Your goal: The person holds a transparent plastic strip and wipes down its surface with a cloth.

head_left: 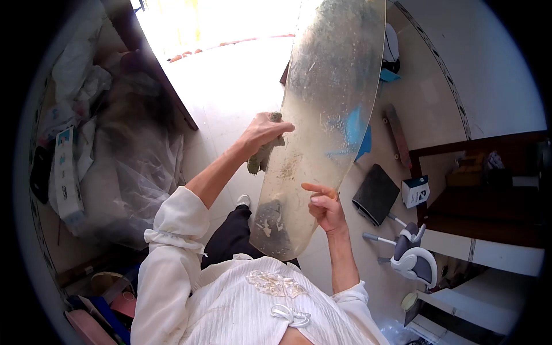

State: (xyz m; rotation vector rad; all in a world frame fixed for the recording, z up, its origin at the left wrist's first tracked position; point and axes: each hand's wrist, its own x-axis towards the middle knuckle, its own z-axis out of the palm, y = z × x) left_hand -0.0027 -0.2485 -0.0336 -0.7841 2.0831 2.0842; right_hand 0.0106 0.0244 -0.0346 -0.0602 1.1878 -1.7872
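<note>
A long, see-through plastic sheet with a rounded near end slants from the top of the view down to my lap. Its surface is smeared and speckled with dirt. My left hand is closed around a crumpled grey-green rag at the sheet's left edge, the thumb reaching over the sheet. Lower down, at the right edge, my right hand is closed on the sheet, its index finger stretched across and the other fingers curled. Part of the rag is hidden by my left hand.
Clear plastic wrapping and a white box lie at the left. To the right are a skateboard, a black flat case, a small box and a grey-white seat-like object. Dark wooden furniture stands beyond.
</note>
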